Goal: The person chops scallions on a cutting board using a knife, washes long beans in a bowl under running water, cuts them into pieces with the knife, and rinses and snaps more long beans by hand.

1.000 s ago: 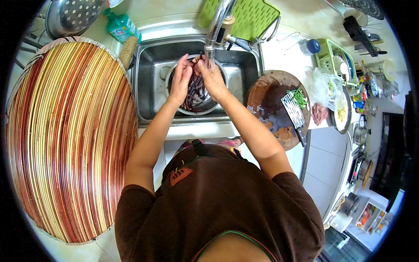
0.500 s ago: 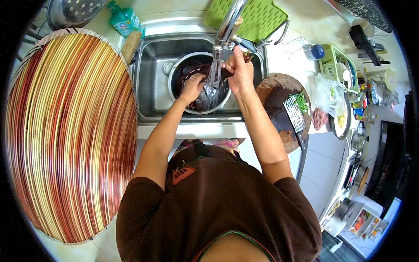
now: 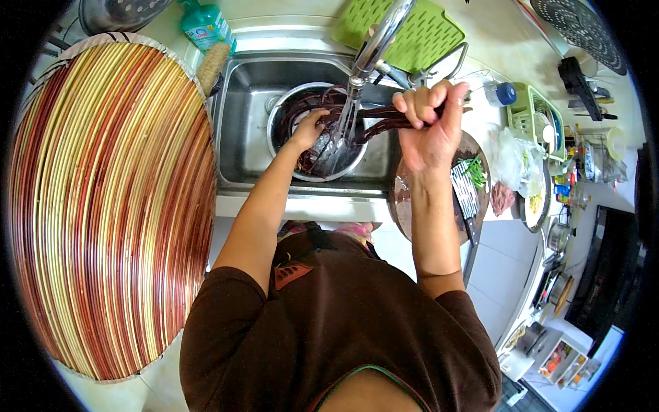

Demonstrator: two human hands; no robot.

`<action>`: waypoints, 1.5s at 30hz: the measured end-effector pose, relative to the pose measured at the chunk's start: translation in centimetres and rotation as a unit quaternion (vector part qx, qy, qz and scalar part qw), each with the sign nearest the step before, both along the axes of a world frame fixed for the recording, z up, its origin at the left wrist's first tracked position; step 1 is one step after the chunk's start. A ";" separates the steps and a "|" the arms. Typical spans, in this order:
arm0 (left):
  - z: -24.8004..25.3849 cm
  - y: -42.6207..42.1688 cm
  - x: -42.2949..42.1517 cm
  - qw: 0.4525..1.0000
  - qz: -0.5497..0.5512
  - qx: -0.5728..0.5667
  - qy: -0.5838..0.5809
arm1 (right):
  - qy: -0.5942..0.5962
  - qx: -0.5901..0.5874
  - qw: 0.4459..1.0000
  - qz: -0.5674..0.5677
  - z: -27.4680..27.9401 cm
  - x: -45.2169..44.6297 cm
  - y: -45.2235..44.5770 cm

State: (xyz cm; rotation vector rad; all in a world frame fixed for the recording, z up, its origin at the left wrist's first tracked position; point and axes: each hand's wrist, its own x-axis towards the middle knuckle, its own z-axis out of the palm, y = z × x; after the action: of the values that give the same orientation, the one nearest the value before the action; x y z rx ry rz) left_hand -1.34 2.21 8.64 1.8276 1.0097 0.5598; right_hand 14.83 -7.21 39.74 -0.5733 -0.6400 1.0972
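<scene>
My right hand [image 3: 434, 127] is raised over the right side of the sink, its fingers closed round a bundle of dark purple long beans [image 3: 384, 125]. The bundle stretches left into a metal bowl [image 3: 270, 134] standing in the sink [image 3: 237, 147]. Over that bowl, my left hand [image 3: 310, 130] has its fingers curled on more of the dark strands; its fingertips are partly hidden. Water runs from the faucet [image 3: 375, 51] between my hands, onto the beans and into the bowl.
A round chopping board [image 3: 412, 199] on the right carries a cleaver [image 3: 465, 196] and cut green pieces [image 3: 475, 172]. Beyond it are raw meat [image 3: 502, 198] and a plastic bag [image 3: 508, 154]. A large striped round cover [image 3: 110, 206] stands left; a green drain mat [image 3: 429, 38] lies behind.
My right hand has moved right and nearer the camera, drawing the long beans out of the bowl. My left hand has shifted slightly up and right over the bowl.
</scene>
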 end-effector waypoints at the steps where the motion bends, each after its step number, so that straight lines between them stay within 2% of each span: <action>1: -0.9 0.4 -0.1 1.000 0.005 -0.013 0.004 | -0.010 0.012 1.000 0.002 0.4 -0.1 -0.2; 3: -1.8 0.1 -0.5 0.999 0.013 -0.047 0.014 | -0.014 0.025 1.000 -0.003 1.2 -0.2 -0.4; 6: -2.2 0.0 -1.5 0.986 0.051 -0.132 0.092 | -0.023 0.062 0.998 0.007 2.4 0.3 -0.4; 10: -6.1 0.1 -3.8 0.969 0.065 -0.167 0.167 | -0.016 0.120 0.992 0.039 3.0 1.3 -0.7; 11: -7.6 -0.1 -4.2 0.965 0.068 -0.173 0.187 | -0.025 0.102 0.994 0.026 2.6 1.3 -0.6; 12: -9.9 -0.8 -4.4 0.976 0.143 -0.080 0.145 | -0.034 0.084 0.996 0.012 2.2 1.2 -0.5; 13: -7.8 -1.0 -4.5 0.971 0.139 -0.069 0.180 | -0.044 0.066 0.997 -0.003 1.5 1.0 -0.4; 14: -3.4 -0.9 -4.5 0.966 0.133 -0.057 0.216 | -0.023 0.033 0.999 -0.013 -0.1 0.9 -0.1; 15: -0.8 -0.8 -4.3 0.959 0.127 -0.045 0.250 | -0.029 -0.039 0.998 -0.038 -1.7 0.5 0.2; 16: -1.9 -0.4 -4.4 0.948 0.189 -0.004 0.255 | -0.056 -0.103 0.992 -0.049 -3.8 0.1 0.6; 17: -0.8 0.1 -4.6 0.933 0.212 0.037 0.288 | -0.063 -0.153 0.985 -0.050 -6.2 -0.3 0.7; 19: -0.9 1.7 -5.1 0.914 0.273 0.059 0.293 | -0.063 -0.219 0.973 -0.027 -10.1 -1.0 0.6; 22: -1.9 3.8 -5.6 0.898 0.283 0.112 0.319 | -0.058 -0.278 0.959 -0.008 -14.8 -1.5 0.4; 25: -3.8 5.9 -6.1 0.927 0.194 0.079 0.312 | -0.042 -0.330 0.943 0.008 -17.9 -2.5 0.4; 26: -4.9 6.2 -6.0 0.931 0.209 0.138 0.265 | -0.053 -0.348 0.936 0.017 -19.0 -2.6 0.3; 28: -5.1 7.1 -5.8 0.936 0.185 0.094 0.286 | -0.063 -0.353 0.932 0.049 -19.4 -3.1 -0.1; 29: -5.2 7.2 -5.7 0.936 0.172 0.071 0.297 | -0.104 -0.357 0.926 0.061 -19.9 -3.1 -0.3; 30: -4.7 6.7 -5.0 0.930 0.210 0.107 0.282 | -0.125 -0.356 0.924 0.062 -21.1 -3.0 -0.3; 33: -1.5 4.8 -3.5 0.941 0.204 0.157 0.221 | -0.140 -0.373 0.914 0.073 -21.7 -2.6 -0.2; 34: -0.3 4.1 -3.2 0.944 0.214 0.209 0.139 | -0.137 -0.381 0.911 0.077 -21.2 -2.4 0.0; 38: 6.9 1.6 -2.5 0.964 0.210 0.146 0.079 | -0.133 -0.329 0.929 0.103 -19.6 -2.0 1.2; 42: 14.4 0.2 -2.3 0.979 0.126 0.158 0.007 | -0.207 -0.273 0.932 0.119 -18.7 -2.0 2.6; 45: 17.7 -0.1 -1.8 0.991 0.081 0.097 -0.046 | -0.248 -0.192 0.941 0.124 -15.4 -2.6 2.8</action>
State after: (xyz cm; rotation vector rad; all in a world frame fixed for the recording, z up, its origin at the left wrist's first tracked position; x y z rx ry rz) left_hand -3.10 2.13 26.31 1.8786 1.0782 0.8593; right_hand 12.20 -4.36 24.33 -1.1544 -0.9604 1.3388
